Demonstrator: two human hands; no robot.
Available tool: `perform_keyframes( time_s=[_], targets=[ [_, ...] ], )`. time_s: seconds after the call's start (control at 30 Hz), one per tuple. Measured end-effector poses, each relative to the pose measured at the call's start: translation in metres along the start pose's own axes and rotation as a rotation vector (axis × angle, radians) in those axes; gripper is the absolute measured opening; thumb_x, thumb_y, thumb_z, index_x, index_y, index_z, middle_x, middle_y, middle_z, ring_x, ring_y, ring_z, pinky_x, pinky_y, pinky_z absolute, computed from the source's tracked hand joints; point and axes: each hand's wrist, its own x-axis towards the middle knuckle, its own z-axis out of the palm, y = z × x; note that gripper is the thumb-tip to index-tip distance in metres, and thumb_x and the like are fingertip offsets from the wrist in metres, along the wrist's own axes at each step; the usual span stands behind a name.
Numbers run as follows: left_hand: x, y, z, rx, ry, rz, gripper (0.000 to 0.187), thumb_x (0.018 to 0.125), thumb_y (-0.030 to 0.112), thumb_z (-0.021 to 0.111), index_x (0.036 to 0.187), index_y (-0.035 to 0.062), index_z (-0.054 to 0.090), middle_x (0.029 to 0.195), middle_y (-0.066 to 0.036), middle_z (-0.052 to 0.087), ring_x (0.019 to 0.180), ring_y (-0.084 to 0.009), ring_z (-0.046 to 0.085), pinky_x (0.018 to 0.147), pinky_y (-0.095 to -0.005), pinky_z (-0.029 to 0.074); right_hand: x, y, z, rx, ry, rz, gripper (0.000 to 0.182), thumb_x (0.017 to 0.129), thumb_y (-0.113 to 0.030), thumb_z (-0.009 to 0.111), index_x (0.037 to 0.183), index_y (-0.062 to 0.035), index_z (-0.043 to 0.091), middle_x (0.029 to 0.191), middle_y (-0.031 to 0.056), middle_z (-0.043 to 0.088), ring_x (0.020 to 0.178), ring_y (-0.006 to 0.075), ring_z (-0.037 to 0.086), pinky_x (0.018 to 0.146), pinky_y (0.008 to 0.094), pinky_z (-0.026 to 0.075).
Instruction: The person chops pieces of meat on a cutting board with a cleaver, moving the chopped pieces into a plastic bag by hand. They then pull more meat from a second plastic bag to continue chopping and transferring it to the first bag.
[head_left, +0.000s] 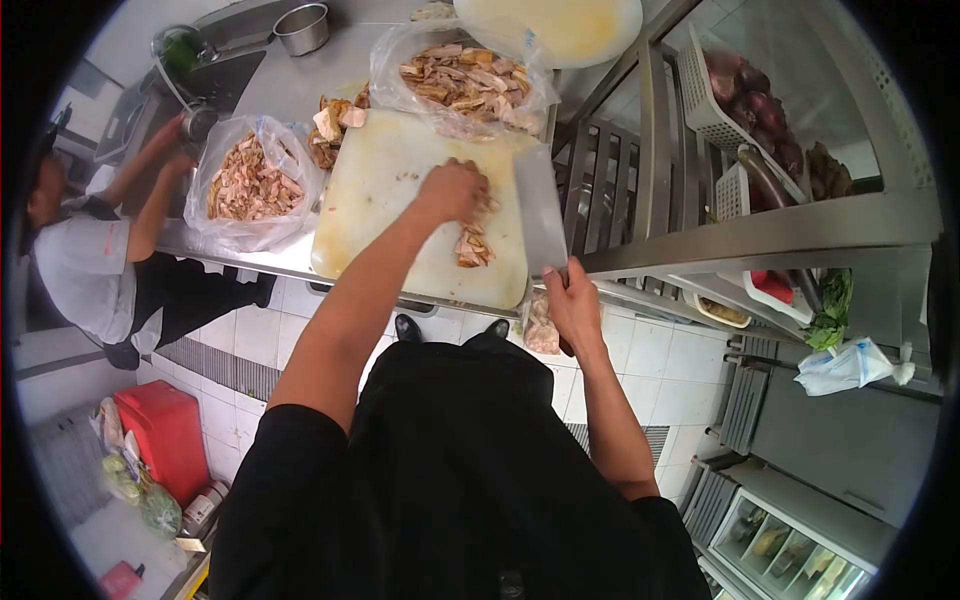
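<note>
My right hand [572, 310] is wrapped round the handle of a cleaver [542, 205]. Its broad blade lies along the right edge of a white cutting board [370, 200], pointing away from me. Over the board, my left hand [455, 190] is curled, fingers bent down on some meat pieces that it largely covers. Just below that hand is a small pile of chopped cooked meat [473, 246]. Small crumbs are scattered over the board. Behind it sits a clear plastic bag of sliced meat [465, 75], and larger chunks of meat [338, 120] rest at its left corner.
Left of the board stands another bag of chopped meat [255, 180]. A co-worker [90, 250] works at the sink, holding a metal vessel [199, 122]. A metal pot [302, 30] and a round board [560, 25] are farther back. A metal rack [750, 235] with vegetable baskets stands right.
</note>
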Motion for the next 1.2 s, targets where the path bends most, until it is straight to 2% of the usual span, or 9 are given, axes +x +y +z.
perform_keyframes(
  time_s=[0.1,0.2,0.33,0.4,0.53,0.63,0.83,1.0,1.2],
  targets=[
    [-0.033,-0.03,-0.011,-0.095,0.189,-0.212,0.024,0.082,0.013,0.067,0.102,0.0121,0.078,0.112,-0.011,0.072,0.105,-0.0341,0.067,0.094,-0.0432,0.053,-0.018,0.01,-0.002,-0.028,-0.129,-0.033,0.036,0.1,-0.037,0.063,0.103,-0.001,0.059,0.077,0.0229,0.066,0.073,0.0413,0.065,0.07,0.0489,0.049],
    [-0.076,-0.066,-0.009,-0.145,0.413,-0.347,0.022,0.086,0.015,0.069,0.105,0.0146,0.079,0.109,-0.014,0.07,0.1,-0.0356,0.068,0.09,-0.0446,0.055,-0.028,0.004,-0.005,-0.213,-0.503,-0.052,0.036,0.099,-0.04,0.063,0.103,-0.0034,0.063,0.081,0.0213,0.069,0.079,0.0432,0.067,0.072,0.05,0.049],
    [-0.126,-0.062,-0.006,-0.132,0.535,-0.506,0.021,0.086,0.012,0.07,0.105,0.0123,0.079,0.107,-0.017,0.069,0.097,-0.036,0.069,0.089,-0.0455,0.055,-0.022,0.006,0.012,-0.261,-0.506,-0.054,0.035,0.1,-0.037,0.061,0.102,-0.0026,0.062,0.084,0.0221,0.07,0.082,0.045,0.067,0.075,0.0525,0.049],
    [-0.14,-0.049,0.008,-0.303,0.508,-0.465,0.022,0.085,0.008,0.071,0.105,0.0111,0.079,0.107,-0.018,0.069,0.096,-0.0365,0.069,0.088,-0.0447,0.056,-0.012,0.007,0.024,-0.257,-0.327,-0.082,0.033,0.101,-0.034,0.058,0.102,-0.0011,0.059,0.087,0.0233,0.071,0.087,0.0468,0.067,0.077,0.0547,0.049],
    [-0.128,0.029,0.032,-0.354,0.456,-0.272,0.021,0.085,0.003,0.068,0.102,0.0078,0.078,0.106,-0.017,0.069,0.096,-0.0382,0.068,0.086,-0.0443,0.056,0.008,-0.002,0.04,-0.289,-0.257,-0.122,0.031,0.101,-0.032,0.056,0.107,-0.0012,0.056,0.089,0.0248,0.071,0.091,0.0489,0.067,0.08,0.057,0.049],
    [-0.129,0.065,0.016,-0.625,0.391,-0.249,0.035,0.083,0.005,0.072,0.118,0.0061,0.071,0.124,-0.018,0.063,0.098,-0.0379,0.066,0.09,-0.045,0.055,0.012,-0.012,0.036,-0.321,-0.307,-0.112,0.029,0.102,-0.03,0.054,0.113,-0.0029,0.054,0.094,0.0263,0.071,0.093,0.0504,0.067,0.081,0.0591,0.049],
    [-0.158,0.06,0.033,-0.455,0.322,-0.158,0.038,0.082,0.013,0.079,0.119,0.0077,0.07,0.132,-0.017,0.059,0.107,-0.0359,0.063,0.094,-0.0448,0.053,0.004,-0.038,0.025,-0.381,-0.263,-0.222,0.029,0.105,-0.029,0.054,0.12,-0.0049,0.054,0.095,0.0276,0.072,0.09,0.0509,0.067,0.079,0.0601,0.05],
    [-0.146,0.069,0.048,-0.37,0.432,-0.231,0.036,0.082,0.015,0.08,0.115,0.0054,0.071,0.133,-0.016,0.058,0.107,-0.0348,0.062,0.095,-0.0448,0.052,-0.007,-0.072,0.009,-0.179,0.036,-0.374,0.029,0.105,-0.029,0.056,0.119,-0.0039,0.056,0.084,0.026,0.071,0.078,0.049,0.069,0.068,0.0579,0.052],
    [-0.163,0.07,0.037,-0.421,0.33,-0.22,0.04,0.083,0.014,0.08,0.12,0.0048,0.069,0.138,-0.017,0.053,0.107,-0.0336,0.062,0.095,-0.0452,0.052,-0.003,-0.021,0.044,-0.504,-0.17,-0.315,0.028,0.105,-0.032,0.055,0.107,-0.0035,0.054,0.076,0.0275,0.069,0.074,0.05,0.068,0.066,0.0606,0.051]
  ],
)
